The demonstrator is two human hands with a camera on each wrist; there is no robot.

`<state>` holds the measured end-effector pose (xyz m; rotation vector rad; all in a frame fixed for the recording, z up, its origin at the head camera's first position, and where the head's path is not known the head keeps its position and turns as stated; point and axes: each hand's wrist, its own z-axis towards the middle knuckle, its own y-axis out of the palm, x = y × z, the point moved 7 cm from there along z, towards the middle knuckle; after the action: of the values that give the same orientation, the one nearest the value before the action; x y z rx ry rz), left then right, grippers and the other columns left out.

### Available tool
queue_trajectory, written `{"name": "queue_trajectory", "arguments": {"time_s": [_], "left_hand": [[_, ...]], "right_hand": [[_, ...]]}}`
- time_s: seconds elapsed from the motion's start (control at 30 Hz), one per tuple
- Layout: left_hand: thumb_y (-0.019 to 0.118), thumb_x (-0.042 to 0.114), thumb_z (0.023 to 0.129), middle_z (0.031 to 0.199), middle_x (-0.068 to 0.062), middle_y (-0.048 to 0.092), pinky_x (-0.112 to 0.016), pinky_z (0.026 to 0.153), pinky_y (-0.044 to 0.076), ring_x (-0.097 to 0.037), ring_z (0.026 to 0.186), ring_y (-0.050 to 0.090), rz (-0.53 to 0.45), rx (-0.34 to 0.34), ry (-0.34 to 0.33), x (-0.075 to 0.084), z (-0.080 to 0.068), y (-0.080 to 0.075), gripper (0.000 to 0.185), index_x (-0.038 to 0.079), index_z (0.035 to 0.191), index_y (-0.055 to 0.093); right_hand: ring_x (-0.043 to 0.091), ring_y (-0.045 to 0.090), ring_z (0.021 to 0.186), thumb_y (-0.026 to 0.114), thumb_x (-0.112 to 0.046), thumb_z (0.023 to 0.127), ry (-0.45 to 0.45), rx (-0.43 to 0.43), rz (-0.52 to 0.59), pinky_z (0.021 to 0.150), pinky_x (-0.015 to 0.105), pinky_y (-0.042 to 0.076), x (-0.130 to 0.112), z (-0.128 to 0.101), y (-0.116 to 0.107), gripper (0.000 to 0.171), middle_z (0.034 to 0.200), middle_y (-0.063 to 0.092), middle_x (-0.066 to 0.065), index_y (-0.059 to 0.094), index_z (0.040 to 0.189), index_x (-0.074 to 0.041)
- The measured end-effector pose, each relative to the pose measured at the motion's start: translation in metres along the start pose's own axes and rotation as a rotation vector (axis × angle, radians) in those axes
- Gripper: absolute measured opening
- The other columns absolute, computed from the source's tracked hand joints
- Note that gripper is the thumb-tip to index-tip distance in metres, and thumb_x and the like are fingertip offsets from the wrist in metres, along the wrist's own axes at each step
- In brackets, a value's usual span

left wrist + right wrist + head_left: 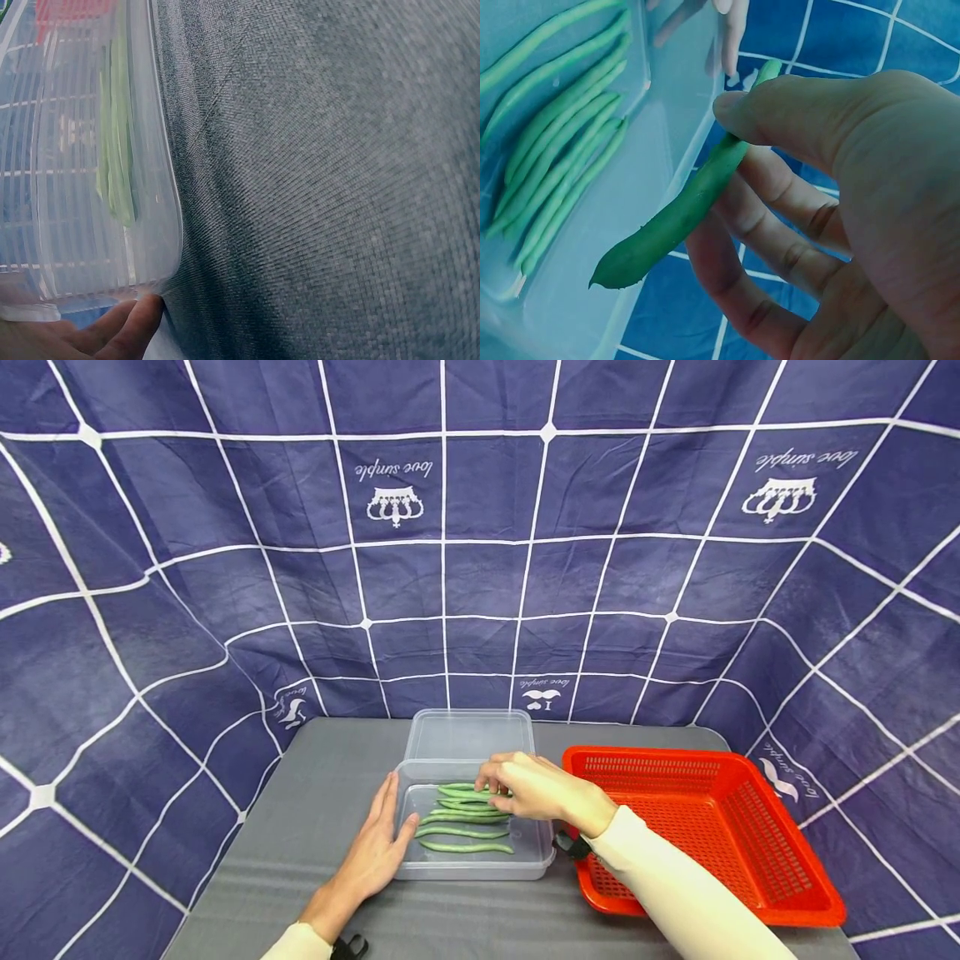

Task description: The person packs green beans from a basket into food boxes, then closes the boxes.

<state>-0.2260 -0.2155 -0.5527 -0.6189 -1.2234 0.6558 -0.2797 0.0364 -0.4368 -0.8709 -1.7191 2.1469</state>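
Green beans (465, 817) lie in a clear tub (540, 860) on a grey desk (300, 827); red basket (750, 793) beside; navy backdrop (225, 568) (white grid, crowns).

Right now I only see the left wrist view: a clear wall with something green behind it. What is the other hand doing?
Observer: The right hand pinches one bean between thumb and fingers, at the rim of the box.
Operator: Is the green stuff more of those?
Observer: Yes, several beans lie side by side in the box.
Operator: Is anything else close by?
Observer: A red basket stands just right of the box.
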Motion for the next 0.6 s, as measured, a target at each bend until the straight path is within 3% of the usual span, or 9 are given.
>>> {"name": "queue_trajectory", "arguments": {"time_s": [0.27,0.6], "left_hand": [[0.061,0.030,0.121,0.192,-0.026,0.026,-0.069,0.135,0.042,-0.051,0.172,0.042,-0.002,0.004,-0.004,0.000,0.000,0.000,0.081,-0.001,0.185,0.022],[0.053,0.030,0.124,0.192,-0.024,0.027,-0.068,0.134,0.039,-0.048,0.174,0.040,-0.010,0.014,-0.003,0.002,0.000,-0.001,0.075,0.000,0.185,0.022]], "right_hand": [[0.004,0.068,0.088,0.089,-0.015,0.101,0.005,-0.037,0.008,0.075,0.023,0.055,-0.004,0.015,0.015,0.024,0.105,0.077,-0.009,0.084,0.124,-0.022],[0.006,0.072,0.090,0.090,-0.012,0.099,-0.059,-0.036,0.026,0.079,0.016,0.054,-0.013,0.024,0.026,0.024,0.105,0.080,-0.003,0.085,0.122,-0.018]]}}
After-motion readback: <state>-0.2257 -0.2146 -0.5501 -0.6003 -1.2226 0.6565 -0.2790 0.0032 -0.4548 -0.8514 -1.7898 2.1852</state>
